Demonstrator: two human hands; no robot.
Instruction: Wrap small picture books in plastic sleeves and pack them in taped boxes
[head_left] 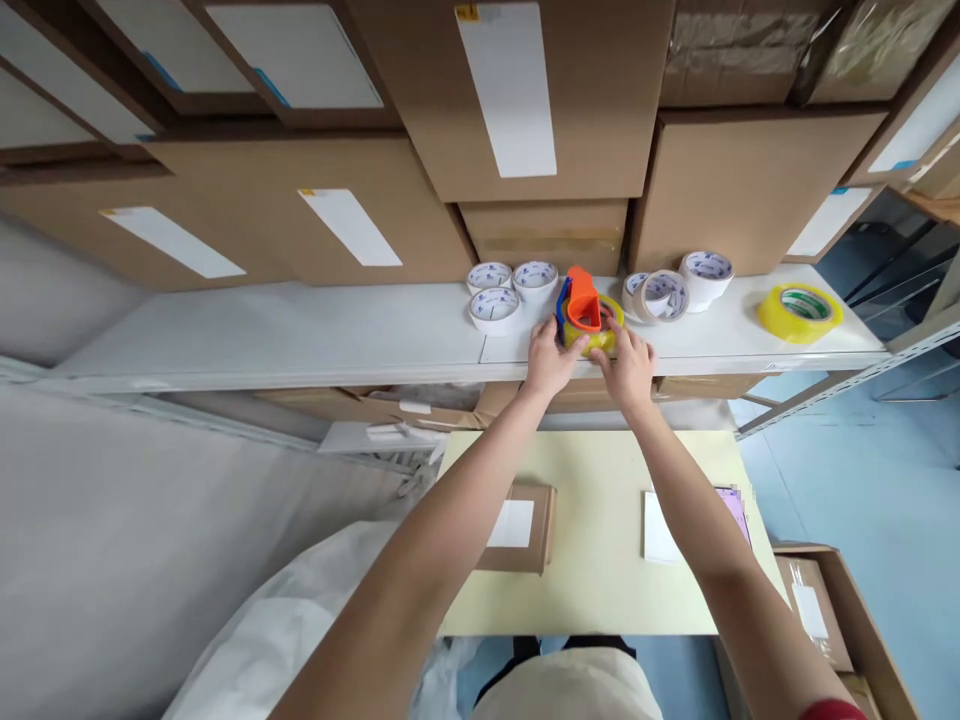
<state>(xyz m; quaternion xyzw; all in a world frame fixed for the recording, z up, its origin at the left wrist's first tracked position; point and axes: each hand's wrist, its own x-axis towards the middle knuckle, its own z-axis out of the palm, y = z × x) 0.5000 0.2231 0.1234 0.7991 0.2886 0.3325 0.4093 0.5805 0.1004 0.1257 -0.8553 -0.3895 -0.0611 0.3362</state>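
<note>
Head view — left grip [553, 358] clamped on dispenser [581, 298], right grip [628, 368] on tape [616, 307].
Uneven pressure could tip both into rolls [496, 318].

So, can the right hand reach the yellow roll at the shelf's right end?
Probably yes: the right hand is at the tape dispenser, but the shelf in front of the white rolls looks free towards that yellow roll.

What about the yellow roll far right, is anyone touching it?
No, left hand and right hand hold the tape dispenser, away from that roll.
</note>
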